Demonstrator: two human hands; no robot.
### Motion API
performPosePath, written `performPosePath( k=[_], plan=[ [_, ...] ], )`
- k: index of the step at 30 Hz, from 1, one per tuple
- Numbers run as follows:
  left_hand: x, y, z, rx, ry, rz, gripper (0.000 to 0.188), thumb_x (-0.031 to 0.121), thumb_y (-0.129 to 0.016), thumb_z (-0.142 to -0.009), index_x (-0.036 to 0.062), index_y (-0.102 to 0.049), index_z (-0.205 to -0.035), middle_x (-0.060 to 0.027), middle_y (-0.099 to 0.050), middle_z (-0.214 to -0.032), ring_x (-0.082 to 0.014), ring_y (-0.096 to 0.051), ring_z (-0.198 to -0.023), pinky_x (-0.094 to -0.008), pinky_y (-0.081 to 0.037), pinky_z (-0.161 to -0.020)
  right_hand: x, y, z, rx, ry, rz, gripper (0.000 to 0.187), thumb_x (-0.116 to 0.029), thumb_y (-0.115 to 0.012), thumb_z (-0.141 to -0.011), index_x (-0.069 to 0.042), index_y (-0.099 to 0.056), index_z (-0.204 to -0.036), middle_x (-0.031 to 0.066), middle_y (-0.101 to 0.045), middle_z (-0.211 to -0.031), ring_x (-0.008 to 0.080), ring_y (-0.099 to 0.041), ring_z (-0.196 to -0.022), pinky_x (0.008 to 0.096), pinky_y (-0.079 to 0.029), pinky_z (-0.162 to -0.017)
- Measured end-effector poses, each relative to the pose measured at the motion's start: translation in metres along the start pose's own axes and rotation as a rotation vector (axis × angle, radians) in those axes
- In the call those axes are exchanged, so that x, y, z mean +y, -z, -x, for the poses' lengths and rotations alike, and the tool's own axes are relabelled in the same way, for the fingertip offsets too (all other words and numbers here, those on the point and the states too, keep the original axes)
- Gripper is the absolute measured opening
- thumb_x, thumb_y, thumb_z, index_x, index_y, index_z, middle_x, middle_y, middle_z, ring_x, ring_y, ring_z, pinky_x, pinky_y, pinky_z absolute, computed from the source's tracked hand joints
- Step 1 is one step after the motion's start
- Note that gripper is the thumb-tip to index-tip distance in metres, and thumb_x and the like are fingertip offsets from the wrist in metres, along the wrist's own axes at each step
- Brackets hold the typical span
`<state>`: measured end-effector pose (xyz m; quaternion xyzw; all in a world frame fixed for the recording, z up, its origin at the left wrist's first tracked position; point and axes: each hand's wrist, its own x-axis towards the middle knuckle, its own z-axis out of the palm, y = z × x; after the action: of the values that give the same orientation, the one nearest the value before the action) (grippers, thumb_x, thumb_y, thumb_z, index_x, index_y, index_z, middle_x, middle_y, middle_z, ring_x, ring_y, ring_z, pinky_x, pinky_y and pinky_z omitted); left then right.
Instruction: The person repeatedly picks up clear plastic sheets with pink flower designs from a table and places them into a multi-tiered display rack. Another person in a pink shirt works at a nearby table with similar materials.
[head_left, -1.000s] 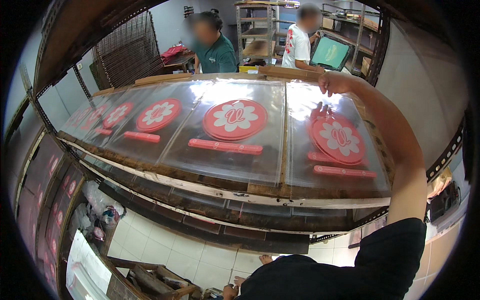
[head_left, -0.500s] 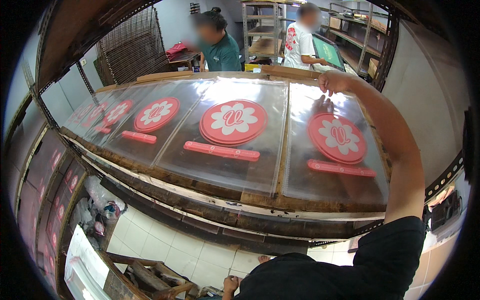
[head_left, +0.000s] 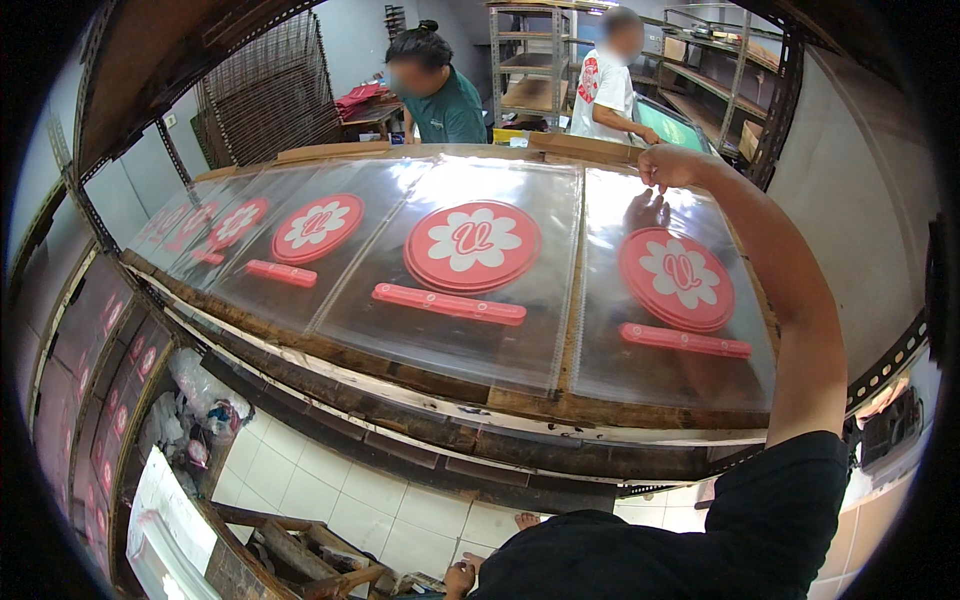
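At the far edge of the rightmost clear plastic sheet (head_left: pixel 690 375), my right hand (head_left: pixel 668 167) hangs with its fingertips drawn together and pointing down. Whether a bit of the sheet's edge is between them is too small to tell. Below the fingers, their reflection shows in the glossy sheet. A pink round print (head_left: pixel 677 280) with a white flower lies on this sheet, above a pink printed strip (head_left: pixel 685 340). My left hand (head_left: pixel 460 577) is low by my body, fingers curled; what they hold, if anything, cannot be made out.
More printed plastic sheets (head_left: pixel 450 345) lie in a row along the long table (head_left: pixel 620 412). Across it stand a person in green (head_left: pixel 450 108) and a person in white (head_left: pixel 603 95) beside a green screen frame (head_left: pixel 672 128). A wooden stand (head_left: pixel 310 560) is on the floor, lower left.
My view has shifted slightly; my right hand stays at the sheet's far edge. The person in green has bent lower. The green frame by the person in white has tilted down flatter.
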<state>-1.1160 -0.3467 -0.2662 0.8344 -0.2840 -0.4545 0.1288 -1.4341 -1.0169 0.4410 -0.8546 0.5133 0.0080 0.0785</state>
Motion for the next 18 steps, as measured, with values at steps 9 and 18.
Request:
performPosePath(
  k=[9,18],
  plan=[
    [0.006,-0.003,0.014,0.120,-0.055,-0.036,0.050,0.042,-0.060,-0.086,0.0004,-0.072,-0.110,-0.0298,-0.066,-0.113,-0.0430,-0.063,-0.110,-0.0483,-0.051,-0.095,-0.002,-0.002,-0.008,0.064,0.092,0.291,0.022,0.004,-0.061,-0.074,-0.004,-0.069,-0.093,0.0110,-0.067,-0.090,0.0232,-0.064,-0.086,0.0382,-0.050,-0.070],
    [0.017,0.001,0.014,0.116,-0.007,-0.052,0.050,0.043,-0.059,-0.085,0.0022,-0.072,-0.112,-0.0292,-0.068,-0.110,-0.0426,-0.064,-0.109,-0.0479,-0.050,-0.096,0.020,-0.013,-0.018,0.064,0.098,0.133,0.016,-0.004,-0.065,-0.075,-0.004,-0.071,-0.090,0.0124,-0.071,-0.087,0.0252,-0.069,-0.082,0.0384,-0.053,-0.068]
  ],
)
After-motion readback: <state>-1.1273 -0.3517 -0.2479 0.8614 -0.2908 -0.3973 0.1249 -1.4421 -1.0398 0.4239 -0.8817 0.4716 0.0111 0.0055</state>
